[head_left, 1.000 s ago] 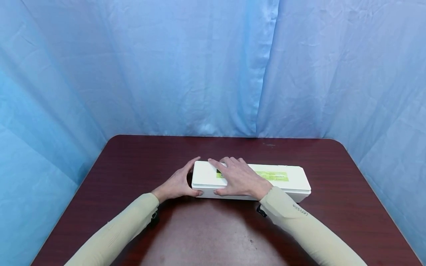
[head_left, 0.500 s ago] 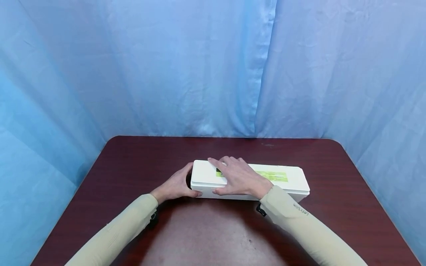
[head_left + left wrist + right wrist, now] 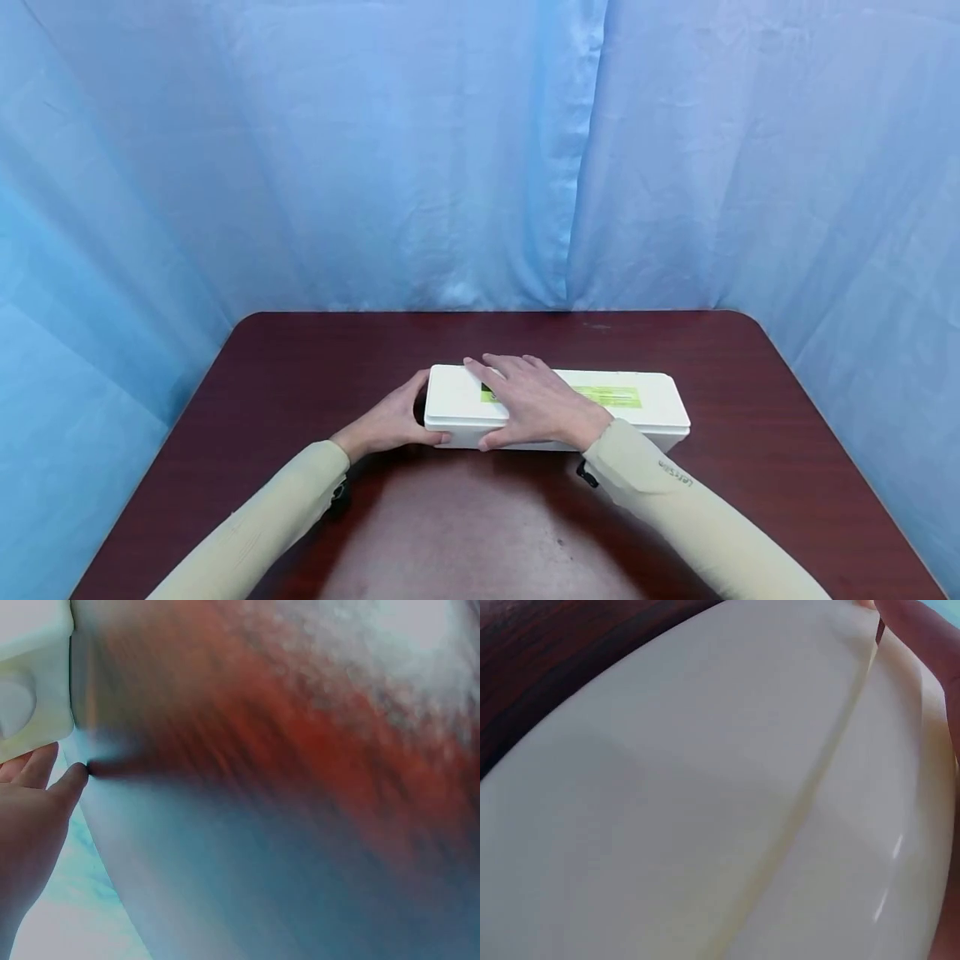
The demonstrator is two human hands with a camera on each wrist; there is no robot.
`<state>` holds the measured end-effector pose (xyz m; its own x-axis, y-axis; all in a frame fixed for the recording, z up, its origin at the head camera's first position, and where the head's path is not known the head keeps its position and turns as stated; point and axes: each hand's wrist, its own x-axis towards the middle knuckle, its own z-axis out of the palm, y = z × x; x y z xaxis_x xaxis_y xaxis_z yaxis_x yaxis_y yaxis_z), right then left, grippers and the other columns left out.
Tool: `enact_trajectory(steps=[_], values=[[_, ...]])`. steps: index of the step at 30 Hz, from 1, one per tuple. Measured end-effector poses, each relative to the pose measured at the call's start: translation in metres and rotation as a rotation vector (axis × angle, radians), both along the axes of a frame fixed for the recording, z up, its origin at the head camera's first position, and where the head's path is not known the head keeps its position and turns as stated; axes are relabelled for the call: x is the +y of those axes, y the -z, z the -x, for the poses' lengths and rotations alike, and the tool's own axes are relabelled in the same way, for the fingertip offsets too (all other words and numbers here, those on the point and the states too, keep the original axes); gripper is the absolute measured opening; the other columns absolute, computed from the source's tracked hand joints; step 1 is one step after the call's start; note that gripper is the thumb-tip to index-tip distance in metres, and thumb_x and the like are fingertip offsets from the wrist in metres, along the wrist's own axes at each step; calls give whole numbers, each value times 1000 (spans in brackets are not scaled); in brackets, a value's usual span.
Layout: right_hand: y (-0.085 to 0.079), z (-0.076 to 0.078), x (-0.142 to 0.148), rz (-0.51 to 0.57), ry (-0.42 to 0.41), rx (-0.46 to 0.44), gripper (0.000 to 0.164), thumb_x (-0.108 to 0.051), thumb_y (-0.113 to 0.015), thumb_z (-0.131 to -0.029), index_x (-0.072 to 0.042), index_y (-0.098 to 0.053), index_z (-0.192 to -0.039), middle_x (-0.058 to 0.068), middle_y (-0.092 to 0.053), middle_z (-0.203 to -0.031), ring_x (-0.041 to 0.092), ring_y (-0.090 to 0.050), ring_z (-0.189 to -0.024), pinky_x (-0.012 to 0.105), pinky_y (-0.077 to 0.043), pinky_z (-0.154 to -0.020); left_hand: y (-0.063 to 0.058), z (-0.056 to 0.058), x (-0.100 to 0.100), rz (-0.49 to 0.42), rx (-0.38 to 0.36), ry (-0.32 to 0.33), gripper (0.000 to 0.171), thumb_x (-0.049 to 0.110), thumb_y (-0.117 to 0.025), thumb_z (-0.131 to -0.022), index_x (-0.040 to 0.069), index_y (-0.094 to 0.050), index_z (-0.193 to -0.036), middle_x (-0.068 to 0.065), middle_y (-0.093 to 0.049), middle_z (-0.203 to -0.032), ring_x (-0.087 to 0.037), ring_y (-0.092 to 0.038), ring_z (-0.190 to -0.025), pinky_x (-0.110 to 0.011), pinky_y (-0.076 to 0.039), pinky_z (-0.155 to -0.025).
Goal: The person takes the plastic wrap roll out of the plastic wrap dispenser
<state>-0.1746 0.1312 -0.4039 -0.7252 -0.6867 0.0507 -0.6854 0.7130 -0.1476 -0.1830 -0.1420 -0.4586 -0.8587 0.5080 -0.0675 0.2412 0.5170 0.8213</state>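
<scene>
A long white lidded box (image 3: 652, 400) with a yellow-green label (image 3: 611, 397) lies lengthwise on the table. My left hand (image 3: 386, 425) grips its left end, thumb on the front face and the other fingers mostly hidden behind the end. Across the top lies my right hand (image 3: 540, 404), holding the box with its thumb down the front and its fingers reaching toward the back edge. In the left wrist view, the box end (image 3: 49, 712) carries a round white disc (image 3: 13, 705) above my fingers. The right wrist view shows the seam under the lid running up to my thumb (image 3: 922, 637).
The dark reddish-brown table (image 3: 765, 500) has rounded far corners and a shiny patch in front of the box. Pale blue curtains (image 3: 412, 167) hang behind it and along both sides.
My left fingers have drawn in from the back corner to behind the box end. My right thumb sits slightly lower on the front. The whole head view has shifted a little.
</scene>
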Motion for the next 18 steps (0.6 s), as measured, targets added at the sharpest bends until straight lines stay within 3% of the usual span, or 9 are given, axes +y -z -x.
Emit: enact_trajectory(steps=[4,12,18], values=[[-1,-2,10,-8,11,5,112,-71,-77,-78,-19,-29,-165,12,-43,-160,29,-41,-146,55,-32,-115,1,1,1,-12,15,3,103,36,-92,-76,12,-34,-158,-5,-51,-148,-22,-51,-132,-47,-41,-108],[-8,-8,36,-2,48,21,117,-71,-79,-76,-18,-27,-166,10,-43,-159,28,-41,-145,55,-30,-117,2,3,1,-15,69,-11,102,34,-93,-74,9,-37,-157,-5,-55,-145,-21,-55,-129,-47,-44,-107],[-9,-12,53,3,77,14,120,-71,-81,-73,-17,-27,-166,7,-44,-158,27,-43,-143,55,-30,-117,1,3,-1,-2,70,-11,102,36,-93,-75,11,-38,-156,-4,-56,-145,-20,-55,-128,-47,-44,-106]])
